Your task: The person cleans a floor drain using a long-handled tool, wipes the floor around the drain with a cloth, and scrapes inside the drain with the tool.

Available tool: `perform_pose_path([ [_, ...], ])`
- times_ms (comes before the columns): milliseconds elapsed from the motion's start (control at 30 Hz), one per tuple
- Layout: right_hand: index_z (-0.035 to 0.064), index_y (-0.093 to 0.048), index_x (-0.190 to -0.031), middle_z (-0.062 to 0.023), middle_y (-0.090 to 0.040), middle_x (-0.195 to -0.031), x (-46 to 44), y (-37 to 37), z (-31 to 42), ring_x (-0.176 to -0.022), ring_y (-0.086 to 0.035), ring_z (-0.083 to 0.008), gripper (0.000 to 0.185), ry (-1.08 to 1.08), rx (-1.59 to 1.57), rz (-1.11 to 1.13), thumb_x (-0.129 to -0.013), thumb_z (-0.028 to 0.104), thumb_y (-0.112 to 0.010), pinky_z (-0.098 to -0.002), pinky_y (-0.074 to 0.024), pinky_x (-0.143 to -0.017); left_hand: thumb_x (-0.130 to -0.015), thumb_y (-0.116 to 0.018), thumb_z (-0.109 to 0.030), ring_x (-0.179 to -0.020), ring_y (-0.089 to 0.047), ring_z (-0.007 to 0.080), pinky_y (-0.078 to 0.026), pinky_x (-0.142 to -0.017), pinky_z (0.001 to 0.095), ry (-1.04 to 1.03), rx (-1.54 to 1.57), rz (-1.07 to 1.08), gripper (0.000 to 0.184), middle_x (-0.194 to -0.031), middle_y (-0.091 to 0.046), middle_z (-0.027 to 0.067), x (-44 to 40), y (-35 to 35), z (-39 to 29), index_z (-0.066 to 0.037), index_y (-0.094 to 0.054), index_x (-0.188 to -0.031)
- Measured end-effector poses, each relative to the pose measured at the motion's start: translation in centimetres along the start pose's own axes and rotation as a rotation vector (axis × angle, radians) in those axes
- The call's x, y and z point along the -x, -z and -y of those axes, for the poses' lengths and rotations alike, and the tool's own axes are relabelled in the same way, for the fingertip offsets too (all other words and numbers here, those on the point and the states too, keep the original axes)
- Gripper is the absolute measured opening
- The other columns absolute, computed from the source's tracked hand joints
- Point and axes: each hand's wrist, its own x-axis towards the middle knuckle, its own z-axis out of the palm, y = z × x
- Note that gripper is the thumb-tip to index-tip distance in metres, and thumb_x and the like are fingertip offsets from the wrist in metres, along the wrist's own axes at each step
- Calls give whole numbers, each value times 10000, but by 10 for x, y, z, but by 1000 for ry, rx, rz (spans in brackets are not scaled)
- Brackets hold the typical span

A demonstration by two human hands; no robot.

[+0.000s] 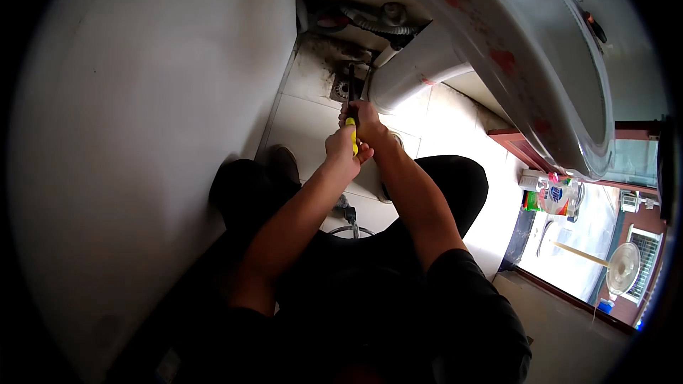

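Low in front of me, both hands are closed around one long tool. My left hand grips its yellow handle, at the end nearer my body. My right hand is wrapped round the part just beyond, touching the left. From there the tool's dark shaft points away over a square floor drain with a round grate. The far end is dark, and what it touches is hard to make out. Dark stains mark the tiles around the drain.
A white sink on a pedestal stands at the right, with grey corrugated hoses behind it. A pale wall panel fills the left. A pack sits by the window at right. A metal faucet-like piece lies between my legs.
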Motion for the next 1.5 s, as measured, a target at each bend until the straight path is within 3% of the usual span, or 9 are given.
perform_pose_path([
  [33, 20, -493, -773, -115, -542, -671, -3, -4, 4, -549, -521, -234, 193, 45, 77, -87, -892, 169, -469, -362, -476, -538, -919, -492, -260, -583, -509, 138, -492, -529, 247, -7, 36, 81, 173, -750, -510, 59, -1, 2, -2, -89, -506, -897],
  [133, 21, -491, -776, -127, -548, -664, -29, -8, 17, -550, -543, -258, 235, 98, 280, -196, -903, 214, -448, -369, -491, -587, -922, -477, -266, -579, -501, 139, -476, -528, 207, 94, 180, 240, 178, -751, -510, 60, -15, 4, -11, -90, -504, -908],
  [233, -6, -578, -724, -137, -594, -601, -33, -6, 32, -555, -595, -251, 299, 333, 1085, -63, -898, 234, -540, -379, -477, -516, -964, -420, -244, -552, -456, 121, -400, -461, 194, 154, 293, 390, 155, -751, -497, 65, -28, 4, -13, -97, -463, -938],
  [333, -9, -598, -691, -138, -609, -591, -73, 21, 31, -541, -610, -244, 325, 215, 708, -144, -895, 241, -562, -389, -465, -468, -1007, -344, -244, -529, -416, 106, -323, -407, 221, 128, 284, 438, 158, -749, -480, 55, -42, -5, -12, -110, -418, -969],
  [600, 23, -505, -647, -97, -508, -537, -61, 15, 42, -421, -497, -238, 279, 200, 854, -296, -887, 164, -525, -388, -424, -413, -1020, -315, -286, -526, -402, 116, -292, -396, 228, 111, 61, 289, 199, -724, -453, 28, -33, -18, -4, -134, -420, -946],
  [800, 17, -513, -649, -113, -514, -544, -100, 50, 45, -447, -514, -243, 268, 302, 1180, -98, -872, 165, -514, -396, -426, -422, -1011, -337, -269, -515, -404, 130, -287, -386, 240, 110, -3, 214, 178, -729, -461, 42, -34, -31, -16, -125, -415, -942],
  [1200, 22, -520, -605, -109, -518, -524, -95, 30, 56, -437, -519, -254, 332, 270, 1184, -213, -894, 185, -506, -395, -430, -434, -1017, -322, -278, -511, -399, 120, -281, -376, 231, 76, 15, 262, 201, -715, -441, 31, -38, -34, -19, -124, -413, -924],
  [1300, 27, -546, -559, -122, -547, -516, -73, 17, 57, -457, -542, -251, 364, 140, 922, -282, -882, 188, -502, -393, -434, -454, -1016, -320, -283, -504, -402, 123, -285, -370, 234, 95, -21, 226, 205, -715, -445, 33, -33, -36, -14, -123, -418, -934],
  [1500, 23, -527, -558, -128, -534, -510, -94, 21, 57, -450, -528, -260, 354, 190, 1228, -236, -870, 189, -501, -408, -428, -457, -1017, -331, -283, -503, -420, 130, -280, -365, 240, 102, 15, 223, 201, -729, -469, 45, -33, -36, -21, -119, -422, -946],
])
